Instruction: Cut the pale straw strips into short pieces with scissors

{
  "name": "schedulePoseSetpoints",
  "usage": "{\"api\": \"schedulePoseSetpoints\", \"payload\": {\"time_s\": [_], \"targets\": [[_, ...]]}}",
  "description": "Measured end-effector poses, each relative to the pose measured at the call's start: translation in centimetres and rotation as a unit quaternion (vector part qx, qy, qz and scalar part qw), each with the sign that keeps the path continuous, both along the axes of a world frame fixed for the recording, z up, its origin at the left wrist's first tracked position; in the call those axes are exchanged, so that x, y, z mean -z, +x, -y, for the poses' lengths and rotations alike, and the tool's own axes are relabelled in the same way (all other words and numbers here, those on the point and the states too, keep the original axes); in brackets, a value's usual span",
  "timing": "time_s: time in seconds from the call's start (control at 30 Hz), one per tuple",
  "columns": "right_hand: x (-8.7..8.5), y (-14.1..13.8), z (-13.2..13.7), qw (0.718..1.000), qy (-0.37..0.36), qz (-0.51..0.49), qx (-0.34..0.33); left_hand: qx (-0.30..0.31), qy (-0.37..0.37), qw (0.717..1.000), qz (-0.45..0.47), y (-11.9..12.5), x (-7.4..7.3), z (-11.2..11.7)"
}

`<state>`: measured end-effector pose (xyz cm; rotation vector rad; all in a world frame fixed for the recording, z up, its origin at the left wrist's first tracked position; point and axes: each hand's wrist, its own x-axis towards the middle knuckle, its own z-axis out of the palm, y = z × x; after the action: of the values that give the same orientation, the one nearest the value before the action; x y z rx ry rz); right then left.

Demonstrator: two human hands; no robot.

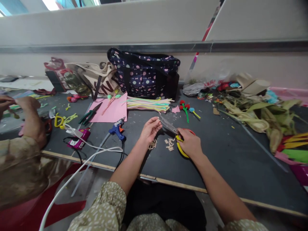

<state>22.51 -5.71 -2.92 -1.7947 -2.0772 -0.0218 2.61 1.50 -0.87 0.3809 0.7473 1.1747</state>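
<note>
My right hand (191, 142) is closed round the handles of a pair of scissors (183, 149) with yellow and red grips. The blades point up and left, their tips close to my left hand (151, 129). Fingers and thumb of that left hand are pinched together at the blade tips; whatever they hold is too small to make out. Below the blades lies a small heap of short tan pieces (170, 144). A second heap of similar pieces (153, 144) is partly covered by my left wrist.
A blue glue gun (117, 130), pink paper (109, 112), green-handled pliers (90, 115) and a bundle of pale strips (149, 104) lie leftward and behind. Bags (146, 75) stand against the wall. Dried husks (252, 118) spread at right. A co-worker's arm (32, 118) reaches in from the left.
</note>
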Motion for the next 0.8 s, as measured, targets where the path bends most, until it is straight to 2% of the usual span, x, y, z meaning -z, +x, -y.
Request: {"api": "schedulePoseSetpoints", "payload": {"time_s": [0.4,0.67,0.8], "targets": [[-0.13,0.05,0.09,0.999,0.025,0.02,0.002,-0.002,0.044,0.998,-0.041,-0.17,-0.36,0.09],[-0.07,0.07,0.1,0.999,0.025,0.028,0.004,0.005,0.055,0.995,-0.08,-0.4,0.11,0.0],[0.21,0.16,0.1,0.999,0.039,0.01,0.002,0.004,0.047,0.996,-0.071,-0.5,0.04,0.0]]}}
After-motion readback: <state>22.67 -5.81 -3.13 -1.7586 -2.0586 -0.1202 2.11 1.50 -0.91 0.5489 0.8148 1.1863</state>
